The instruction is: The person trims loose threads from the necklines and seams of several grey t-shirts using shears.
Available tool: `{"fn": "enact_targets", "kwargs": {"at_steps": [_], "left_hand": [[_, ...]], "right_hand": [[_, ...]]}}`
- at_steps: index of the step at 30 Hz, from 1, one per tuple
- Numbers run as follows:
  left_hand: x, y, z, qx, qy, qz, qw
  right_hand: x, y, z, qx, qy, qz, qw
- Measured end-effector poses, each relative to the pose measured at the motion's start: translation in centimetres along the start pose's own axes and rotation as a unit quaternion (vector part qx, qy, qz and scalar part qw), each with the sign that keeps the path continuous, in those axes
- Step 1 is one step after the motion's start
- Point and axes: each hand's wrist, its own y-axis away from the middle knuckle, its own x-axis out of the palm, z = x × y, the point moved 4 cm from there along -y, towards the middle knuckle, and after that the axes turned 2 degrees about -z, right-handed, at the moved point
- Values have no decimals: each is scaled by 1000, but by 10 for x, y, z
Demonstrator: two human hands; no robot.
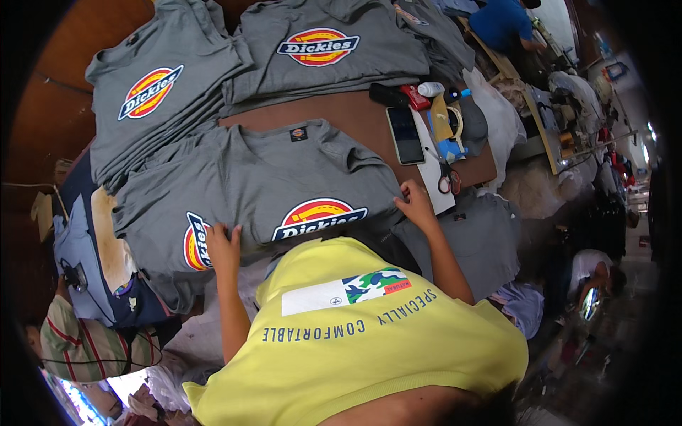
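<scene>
A grey T-shirt (284, 167) with a red, yellow and navy oval print is spread in front of me, its neckline facing away. On its left part, beside a second partly folded print, my left hand (225, 248) lies with thumb and fingers apart. At the shirt's right edge my right hand (418, 207) pinches the cloth between bent fingers. More grey cloth lies under and left of this shirt. Behind it are two stacks of folded grey T-shirts, a left stack (160, 85) and a far stack (330, 60), with the same print on top.
Right on the brown tabletop (305, 106) lie a phone (405, 135), orange-handled scissors (449, 179), a tape roll (455, 124) and small bottles. Grey cloth (472, 245) hangs near my right arm. People sit at far right and left; an iron (73, 277) stands at left.
</scene>
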Motion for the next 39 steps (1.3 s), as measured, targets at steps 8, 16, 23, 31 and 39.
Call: {"fn": "enact_targets", "kwargs": {"at_steps": [8, 16, 23, 31, 39], "left_hand": [[11, -143, -39, -22, 313, -97, 944], [-34, -89, -85, -76, 751, 230, 614], [-108, -43, -23, 25, 708, 128, 694], [-292, 54, -68, 471, 644, 90, 596], [-381, -69, -160, 305, 561, -12, 769]], "right_hand": [[31, -43, 129, -294, 138, -158, 932], [-21, -81, 78, -84, -589, 64, 801], [-78, -3, 86, -35, -515, 216, 829], [-243, 106, 184, -420, -677, 154, 585], [-302, -37, 296, -455, -505, -114, 724]]}}
